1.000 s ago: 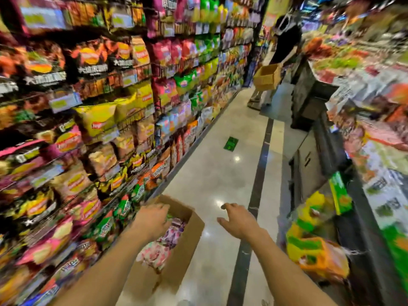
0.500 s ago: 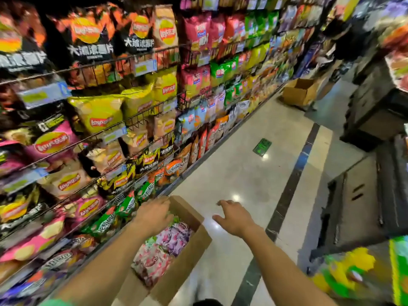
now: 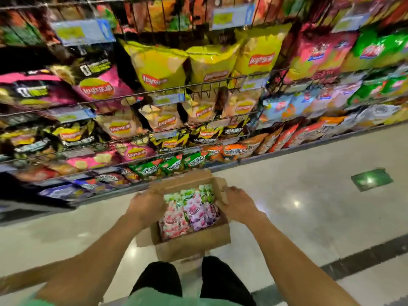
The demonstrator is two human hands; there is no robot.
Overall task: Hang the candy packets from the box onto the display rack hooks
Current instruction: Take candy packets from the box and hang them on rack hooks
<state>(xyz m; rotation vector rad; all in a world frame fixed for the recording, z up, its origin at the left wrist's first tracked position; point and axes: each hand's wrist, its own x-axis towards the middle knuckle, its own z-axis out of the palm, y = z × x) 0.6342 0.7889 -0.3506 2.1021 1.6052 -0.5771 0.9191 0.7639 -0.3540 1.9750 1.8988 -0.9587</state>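
Wire shelving (image 3: 198, 85) packed with crisp bags filled the wall above a pale polished floor (image 3: 309, 217). On that floor stood the open cardboard box (image 3: 194, 244), holding pink, purple and green candy packets (image 3: 189, 213). The left hand (image 3: 146, 206) gripped its left edge, the right hand (image 3: 239, 204) its right flap, fingers curled.
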